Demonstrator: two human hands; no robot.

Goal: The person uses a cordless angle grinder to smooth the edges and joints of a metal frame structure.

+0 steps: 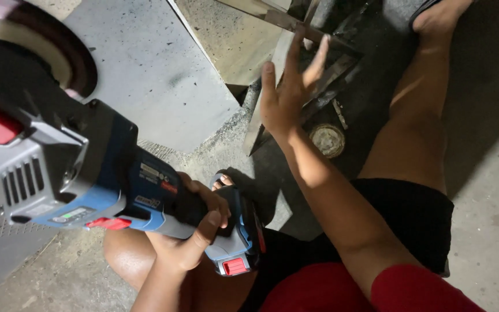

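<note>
Left hand [194, 231] wrapped tight round the dark grip of a blue cordless angle grinder [93, 167], low centre of view; battery pack [238, 242] with red latch jutting just past the fist, above the knee; grinder body running up and left, disc guard and worn disc [59, 52] at top left corner, partly cut off by the frame edge. Right hand [287, 95] empty, fingers spread wide, raised well apart from the grinder, over a stack of angled metal bars [330, 75]. Grey metal sheet [151, 69] lying flat between disc and bars, its edge near the right hand; open concrete floor [492, 190] at right. Round dusty disc [326, 140] on the ground below the right wrist; unclear what kind. Foot in sandal at top right, cropped. Bars in deep shadow, joints hard to make out.
</note>
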